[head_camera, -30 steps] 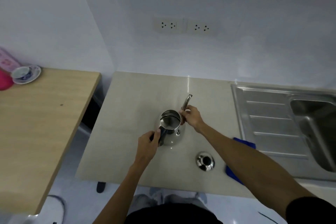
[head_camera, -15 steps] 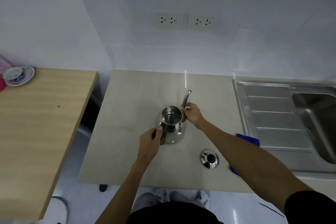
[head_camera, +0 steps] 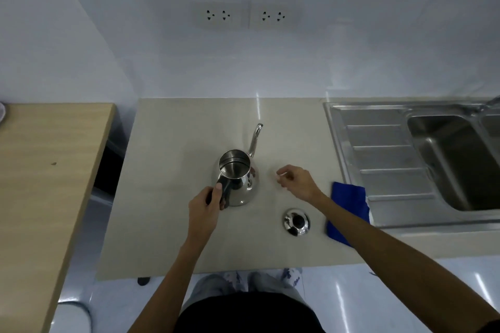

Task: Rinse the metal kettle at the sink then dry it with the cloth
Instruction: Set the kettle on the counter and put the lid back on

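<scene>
The metal kettle (head_camera: 238,178) stands upright and lidless on the beige counter (head_camera: 167,159), its thin spout pointing away from me. My left hand (head_camera: 204,207) grips its dark handle at the near side. My right hand (head_camera: 296,181) hovers just right of the kettle, holding nothing, fingers loosely curled and apart. The kettle's shiny lid (head_camera: 296,222) lies on the counter in front of my right hand. A blue cloth (head_camera: 347,205) lies at the counter's right, partly under my right forearm. The steel sink (head_camera: 454,159) is at the far right.
The sink's ribbed drainboard (head_camera: 378,154) lies between the counter and the basin. A wooden table (head_camera: 40,170) stands to the left, across a dark gap. Two wall sockets (head_camera: 243,16) sit above the counter. The counter's front edge is near my body.
My right hand has let go of the kettle's spout base and drawn back to the right. My left hand stays on the handle. The view has shifted to the right.
</scene>
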{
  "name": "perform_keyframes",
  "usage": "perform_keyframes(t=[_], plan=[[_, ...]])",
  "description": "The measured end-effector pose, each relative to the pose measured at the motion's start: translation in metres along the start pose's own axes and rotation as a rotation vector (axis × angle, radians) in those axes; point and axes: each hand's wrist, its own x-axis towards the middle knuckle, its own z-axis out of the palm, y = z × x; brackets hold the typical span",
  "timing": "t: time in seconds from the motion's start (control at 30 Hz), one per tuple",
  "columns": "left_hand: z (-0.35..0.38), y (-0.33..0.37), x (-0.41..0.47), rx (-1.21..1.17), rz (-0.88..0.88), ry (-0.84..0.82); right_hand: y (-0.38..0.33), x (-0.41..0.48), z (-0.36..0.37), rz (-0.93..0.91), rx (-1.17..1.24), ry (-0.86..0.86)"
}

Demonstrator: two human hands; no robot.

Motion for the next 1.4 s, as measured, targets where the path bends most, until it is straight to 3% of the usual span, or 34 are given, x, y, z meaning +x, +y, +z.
perform_keyframes(t=[0.27,0.6,0.83,1.07,1.4], plan=[[0.01,-0.004,-0.003,-0.07,0.015,0.07,0.061,-0.082,-0.009,-0.035,-0.353,-0.241],[0.02,-0.017,-0.005,-0.076,0.015,0.08,0.071,-0.094,0.005,-0.14,-0.279,-0.041],[0.02,-0.015,-0.004,-0.097,0.008,0.102,-0.034,-0.057,-0.026,-0.341,-0.001,0.107],[0.018,-0.015,-0.004,-0.104,0.006,0.098,-0.141,-0.024,-0.025,-0.561,-0.145,-0.102],[0.018,-0.018,-0.003,-0.049,0.015,0.147,-0.155,-0.008,0.0,-0.597,-0.335,-0.295]])
